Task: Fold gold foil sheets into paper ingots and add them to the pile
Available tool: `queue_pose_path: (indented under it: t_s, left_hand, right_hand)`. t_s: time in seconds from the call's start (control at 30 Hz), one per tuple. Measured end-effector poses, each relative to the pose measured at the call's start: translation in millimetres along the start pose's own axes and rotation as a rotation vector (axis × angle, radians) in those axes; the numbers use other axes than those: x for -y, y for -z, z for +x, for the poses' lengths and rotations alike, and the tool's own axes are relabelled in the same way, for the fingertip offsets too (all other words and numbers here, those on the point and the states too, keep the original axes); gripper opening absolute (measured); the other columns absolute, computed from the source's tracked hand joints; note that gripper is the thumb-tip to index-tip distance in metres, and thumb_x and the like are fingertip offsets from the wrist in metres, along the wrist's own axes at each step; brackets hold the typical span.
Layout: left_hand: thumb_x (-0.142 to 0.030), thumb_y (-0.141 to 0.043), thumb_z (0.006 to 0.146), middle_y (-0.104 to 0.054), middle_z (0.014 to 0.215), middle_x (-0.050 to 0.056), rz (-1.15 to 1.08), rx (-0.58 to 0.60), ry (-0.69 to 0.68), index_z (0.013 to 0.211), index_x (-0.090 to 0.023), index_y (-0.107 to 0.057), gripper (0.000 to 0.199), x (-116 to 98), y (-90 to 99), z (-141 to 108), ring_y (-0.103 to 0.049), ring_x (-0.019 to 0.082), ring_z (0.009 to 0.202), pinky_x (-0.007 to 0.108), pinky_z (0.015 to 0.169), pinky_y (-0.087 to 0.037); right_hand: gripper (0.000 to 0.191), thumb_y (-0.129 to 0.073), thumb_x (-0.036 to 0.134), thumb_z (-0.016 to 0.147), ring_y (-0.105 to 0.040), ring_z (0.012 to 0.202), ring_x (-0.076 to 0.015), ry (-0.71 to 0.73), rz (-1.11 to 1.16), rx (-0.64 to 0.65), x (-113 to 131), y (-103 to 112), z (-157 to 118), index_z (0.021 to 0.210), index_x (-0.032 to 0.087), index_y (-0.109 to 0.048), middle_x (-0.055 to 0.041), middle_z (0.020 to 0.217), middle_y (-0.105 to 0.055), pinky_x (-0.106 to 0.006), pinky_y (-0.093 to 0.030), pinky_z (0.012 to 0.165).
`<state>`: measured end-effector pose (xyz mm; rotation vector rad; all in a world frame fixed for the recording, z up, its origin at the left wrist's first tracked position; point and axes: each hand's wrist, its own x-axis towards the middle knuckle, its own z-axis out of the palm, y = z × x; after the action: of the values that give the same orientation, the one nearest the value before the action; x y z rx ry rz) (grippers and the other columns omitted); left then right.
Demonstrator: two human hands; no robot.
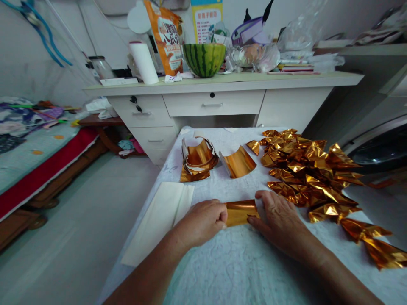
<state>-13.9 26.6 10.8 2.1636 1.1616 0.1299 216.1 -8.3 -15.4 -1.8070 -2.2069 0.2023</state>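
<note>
The gold foil sheet point(238, 213) lay low over the near middle of the table, stretched between the two hands. The left hand point(205, 221) was curled tight, pinching the sheet's left end. The right hand point(280, 218) was spread at the other end, thumb on the near corner and fingers by the far one; how firmly it pressed could not be told.

Under them was a pale quilted cloth point(222, 271). White paper point(155, 224) lay to the left, partly hidden by the left forearm. Just beyond the hands sat a curled piece of foil point(240, 162), with a stack of curled foil point(199, 156) to its left. A heap of twisted foil bows point(305, 169) crowded the table's right side, close to the right hand, and one more bow point(373, 243) lay nearer the right forearm.

A white desk point(213, 101) stood across the table's far end. On it were a cut watermelon point(203, 61), an orange bag point(167, 40), a white roll point(144, 63) and a glass jar point(101, 67). Well off to the left was a bed point(47, 152); a washing machine point(375, 135) stood to the right, beyond the heap.
</note>
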Motion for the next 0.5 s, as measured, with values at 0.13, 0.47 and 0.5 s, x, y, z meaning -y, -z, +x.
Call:
queue_pose_path:
  t_s: [0.13,0.47,0.5]
  left_hand:
    - [-0.012,-0.054,0.073,-0.056,0.075,-0.003,-0.013,0.000,-0.003,0.071,-0.019,-0.056,0.007,0.2,0.0,0.3,-0.050,0.011,0.068,0.023,0.059,-0.029]
    - [-0.012,-0.054,0.073,-0.056,0.073,-0.004,-0.014,-0.016,-0.009,0.071,-0.019,-0.057,0.007,1.0,-0.5,0.0,-0.049,0.011,0.067,0.023,0.058,-0.029]
    - [-0.012,-0.054,0.073,-0.056,0.073,-0.004,-0.008,-0.013,-0.009,0.071,-0.019,-0.057,0.007,0.8,-0.3,0.1,-0.050,0.011,0.068,0.023,0.058,-0.029]
  right_hand:
    - [0.037,-0.064,0.031,0.080,-0.059,0.101,-0.0287,-0.007,0.035,0.010,-8.3,1.5,0.2,0.113,0.022,-0.049,-0.0084,0.110,-0.062,-0.039,-0.041,0.083]
    - [0.035,-0.057,0.023,0.081,-0.060,0.085,-0.0228,0.039,0.068,0.063,-19.4,3.5,3.7,0.115,0.021,-0.050,-0.0062,0.094,-0.064,-0.032,-0.040,0.071]
    - [0.034,-0.057,0.022,0.080,-0.060,0.081,-0.0219,0.039,0.076,0.054,-19.7,4.4,4.3,0.113,0.021,-0.050,-0.0054,0.091,-0.064,-0.031,-0.039,0.069]
